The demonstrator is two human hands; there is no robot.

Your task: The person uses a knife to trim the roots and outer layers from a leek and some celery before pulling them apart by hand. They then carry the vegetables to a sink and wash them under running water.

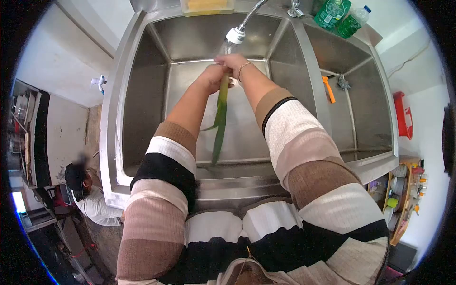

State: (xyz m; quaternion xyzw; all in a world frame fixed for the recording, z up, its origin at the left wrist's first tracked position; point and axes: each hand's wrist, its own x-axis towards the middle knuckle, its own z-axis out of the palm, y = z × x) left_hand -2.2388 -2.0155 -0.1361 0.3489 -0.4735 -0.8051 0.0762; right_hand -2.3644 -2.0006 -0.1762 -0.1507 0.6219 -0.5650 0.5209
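Observation:
A leek (221, 111) hangs over the large steel sink basin (185, 104), its pale end up at my hands and its green leaves trailing down toward me. My left hand (213, 78) is wrapped round the upper part of the stalk. Just above and to the right, my right hand (232, 62) closes on the same leek near its top end, which the fingers mostly hide. Directly over my hands is the white spray head (235, 35) of the tap, and water appears to run from it onto them.
A second basin (370, 109) on the right holds an orange-handled tool (328, 89) and a grey scrubber (343, 82). Green bottles (354, 23) and a yellow sponge-like block (207, 4) in a tray stand behind. A person (95, 202) is at the lower left.

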